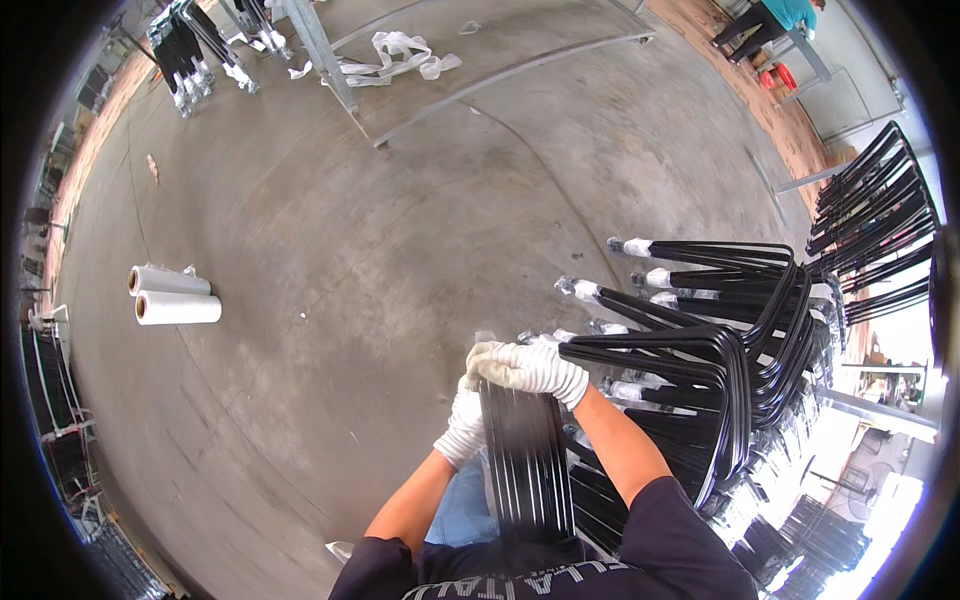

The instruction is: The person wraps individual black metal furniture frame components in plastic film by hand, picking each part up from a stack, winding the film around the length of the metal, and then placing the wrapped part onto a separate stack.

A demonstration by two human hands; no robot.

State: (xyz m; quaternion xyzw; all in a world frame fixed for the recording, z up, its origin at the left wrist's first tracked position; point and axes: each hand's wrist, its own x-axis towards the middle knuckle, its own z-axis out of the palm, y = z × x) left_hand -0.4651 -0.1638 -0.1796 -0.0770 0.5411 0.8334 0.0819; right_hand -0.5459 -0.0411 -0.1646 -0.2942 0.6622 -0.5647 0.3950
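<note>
Close in, at 6 o'clock: both gloved hands clamp the wrapped bundle of black metal frames [525, 470], left hand [464, 425] alongside, right hand [530, 368] over its top. Best keep it upright. Stacked frames [720, 340] at 3; film rolls [172, 297] at 9.

This is a factory or metalworking workshop floor. The bare concrete floor [380, 260] is wide, stained and scuffed. To the right of the gloved fingers [520, 365], black bent metal frames [720, 300] lie stacked in rows, their ends wrapped in clear and white padding, and more black frames [875, 200] stand farther right. Well to the left of the fingers lie two rolls of stretch film [172, 296]. Far ahead, scraps of white wrapping [395, 58] lie on a large grey metal sheet [480, 60].
</note>
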